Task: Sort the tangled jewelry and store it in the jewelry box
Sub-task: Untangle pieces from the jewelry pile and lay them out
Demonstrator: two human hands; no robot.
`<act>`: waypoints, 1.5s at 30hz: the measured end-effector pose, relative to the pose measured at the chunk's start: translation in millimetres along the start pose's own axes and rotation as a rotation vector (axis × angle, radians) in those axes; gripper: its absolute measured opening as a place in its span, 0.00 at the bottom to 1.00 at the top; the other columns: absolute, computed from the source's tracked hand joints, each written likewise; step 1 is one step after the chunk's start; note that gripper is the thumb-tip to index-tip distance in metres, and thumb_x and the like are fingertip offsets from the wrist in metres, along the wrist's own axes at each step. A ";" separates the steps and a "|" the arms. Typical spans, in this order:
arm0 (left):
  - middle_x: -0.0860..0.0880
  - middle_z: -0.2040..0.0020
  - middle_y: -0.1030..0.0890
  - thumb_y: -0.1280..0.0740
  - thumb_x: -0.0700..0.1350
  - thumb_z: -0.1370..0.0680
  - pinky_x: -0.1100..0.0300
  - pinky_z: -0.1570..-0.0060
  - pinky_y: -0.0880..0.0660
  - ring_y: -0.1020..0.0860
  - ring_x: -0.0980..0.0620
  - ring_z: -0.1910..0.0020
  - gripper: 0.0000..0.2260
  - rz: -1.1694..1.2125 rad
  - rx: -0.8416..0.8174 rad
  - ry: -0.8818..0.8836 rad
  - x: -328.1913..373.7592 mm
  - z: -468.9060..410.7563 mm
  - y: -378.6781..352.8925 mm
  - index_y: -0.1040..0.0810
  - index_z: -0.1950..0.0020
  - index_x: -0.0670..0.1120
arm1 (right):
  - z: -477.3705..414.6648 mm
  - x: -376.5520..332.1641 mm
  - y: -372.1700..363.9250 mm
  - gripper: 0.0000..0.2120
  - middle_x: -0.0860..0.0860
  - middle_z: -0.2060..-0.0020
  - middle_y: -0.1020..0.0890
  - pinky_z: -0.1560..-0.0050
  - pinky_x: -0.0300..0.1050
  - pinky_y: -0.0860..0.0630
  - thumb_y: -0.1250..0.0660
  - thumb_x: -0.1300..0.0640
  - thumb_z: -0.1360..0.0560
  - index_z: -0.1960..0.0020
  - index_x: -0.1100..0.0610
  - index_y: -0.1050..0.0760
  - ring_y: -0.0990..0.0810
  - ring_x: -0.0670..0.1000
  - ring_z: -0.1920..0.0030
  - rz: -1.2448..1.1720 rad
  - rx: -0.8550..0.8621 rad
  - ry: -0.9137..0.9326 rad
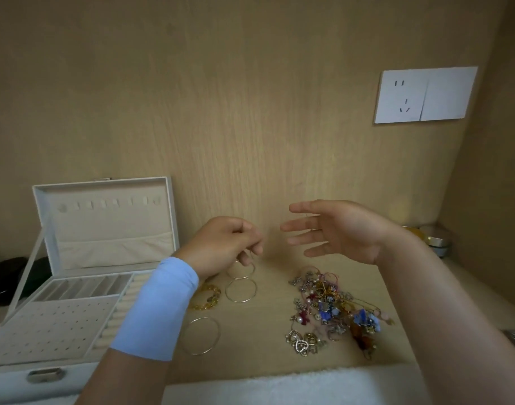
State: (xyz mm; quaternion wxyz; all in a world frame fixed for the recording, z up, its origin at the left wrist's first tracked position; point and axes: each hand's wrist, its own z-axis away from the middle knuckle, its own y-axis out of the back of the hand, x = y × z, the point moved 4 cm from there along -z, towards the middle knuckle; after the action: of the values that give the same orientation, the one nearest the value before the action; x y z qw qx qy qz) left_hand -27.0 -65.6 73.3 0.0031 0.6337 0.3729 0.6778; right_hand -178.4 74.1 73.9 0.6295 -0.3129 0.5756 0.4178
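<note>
Tangled jewelry (pixel 335 311): lay in a knotted heap on the wooden tabletop (pixel 265 340), right of centre, below the right hand; chains, pearls, blue and red charms and a rhinestone heart piece were mixed together.
Left hand (pixel 224 244): fingers curled, fingertips pinching the top of a thin silver hoop (pixel 241 277); a blue wrist sleeve (pixel 159 308) covered the forearm.
Thin silver hoop: hung from the left fingertips, left of the heap; whether its lower edge touched the table could not be told.
Right hand (pixel 338 232): held nothing, fingers straight and spread, palm turned toward the left hand, raised above the heap and apart from it.
Hands: near each other but not touching.
Second hoop (pixel 226 291): flat on the table just below the held one.
Third hoop (pixel 219 333): flat on the table nearer the person, partly behind the sleeve.
Yellow beaded bracelet (pixel 205 306): beside the second hoop, on its left.
Jewelry box (pixel 104 226): white, at the left, lid raised against the wall; inside were slotted compartments, a holed earring panel and ring rolls.
White towel (pixel 294 387): along the near edge.
Wall socket (pixel 426 95): upper right on the back panel.
Small jars (pixel 439 242): in the far right corner.
Dark object (pixel 7 279): left of the box, unclear.
</note>
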 end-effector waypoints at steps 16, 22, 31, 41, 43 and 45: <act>0.50 0.62 0.15 0.31 0.43 0.21 0.63 0.61 0.21 0.19 0.54 0.65 0.05 -0.264 -0.058 -0.270 112.8 -45.4 -1.5 0.16 0.52 0.45 | 6.2 -9.3 -11.5 0.17 0.52 0.47 0.15 0.33 0.56 0.31 0.37 0.49 0.19 0.35 0.55 0.24 0.17 0.53 0.42 0.022 -0.094 0.292; 0.52 0.62 0.15 0.29 0.44 0.23 0.62 0.64 0.21 0.17 0.54 0.65 0.03 -0.321 0.122 -0.352 95.6 -48.2 19.8 0.15 0.55 0.48 | 11.6 7.5 29.1 0.08 0.51 0.66 0.21 0.56 0.44 0.20 0.37 0.57 0.18 0.47 0.59 0.20 0.21 0.52 0.63 0.145 -0.048 0.152; 0.56 0.62 0.15 0.25 0.45 0.26 0.70 0.62 0.26 0.23 0.61 0.70 0.03 -0.447 -0.117 -0.321 61.2 -65.2 -35.3 0.13 0.55 0.52 | 33.2 27.5 124.8 0.06 0.54 0.69 0.25 0.72 0.40 0.26 0.35 0.61 0.19 0.50 0.62 0.20 0.25 0.52 0.72 0.390 0.150 -0.036; 0.51 0.48 0.15 0.32 0.43 0.21 0.56 0.44 0.23 0.18 0.51 0.50 0.08 -0.785 -0.235 -0.350 44.2 -105.8 -143.6 0.14 0.47 0.46 | 43.5 58.3 192.3 0.07 0.44 0.72 0.23 0.68 0.36 0.30 0.30 0.57 0.24 0.55 0.60 0.17 0.26 0.43 0.71 0.996 0.448 -0.076; 0.48 0.48 0.16 0.35 0.40 0.21 0.55 0.46 0.22 0.19 0.47 0.50 0.09 -0.880 -0.259 -0.327 36.0 -114.9 -164.6 0.15 0.49 0.44 | 41.9 72.6 198.9 0.04 0.48 0.64 0.18 0.61 0.40 0.28 0.29 0.57 0.25 0.54 0.56 0.15 0.21 0.48 0.63 1.066 0.439 -0.073; 0.47 0.46 0.17 0.37 0.40 0.21 0.57 0.48 0.23 0.19 0.46 0.48 0.11 -0.948 -0.279 -0.314 28.0 -122.1 -181.5 0.16 0.46 0.44 | 40.6 86.7 203.7 0.06 0.52 0.55 0.15 0.55 0.40 0.27 0.30 0.59 0.25 0.53 0.57 0.14 0.18 0.51 0.54 1.136 0.438 -0.062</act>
State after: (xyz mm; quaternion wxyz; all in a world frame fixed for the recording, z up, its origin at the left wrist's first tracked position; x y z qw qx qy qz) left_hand -222.6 17.6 14.7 0.4502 0.4829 0.5202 0.5418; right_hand -341.2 216.7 11.9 0.3745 0.1920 0.7065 0.5690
